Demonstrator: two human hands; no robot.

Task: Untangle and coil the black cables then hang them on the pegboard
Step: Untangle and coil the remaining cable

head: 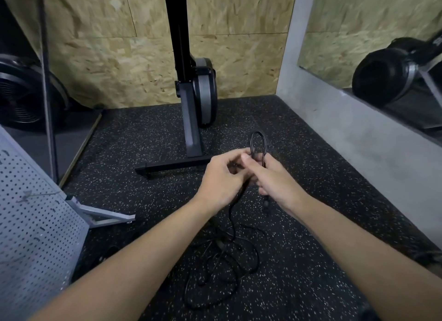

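A black cable forms a small upright loop above my two hands, which meet over the speckled floor. My right hand grips the loop's base, and a cable end hangs below it. My left hand pinches the same cable beside it, fingers curled. From my hands the cable drops to a loose tangle of black cable on the floor between my forearms. The grey pegboard stands on its frame at the left, with nothing black hanging on the part in view.
A black rowing machine stands upright against the chipboard wall, its foot bar just beyond my hands. A fan-wheel machine sits at far left. A grey concrete ledge with a mirror runs along the right.
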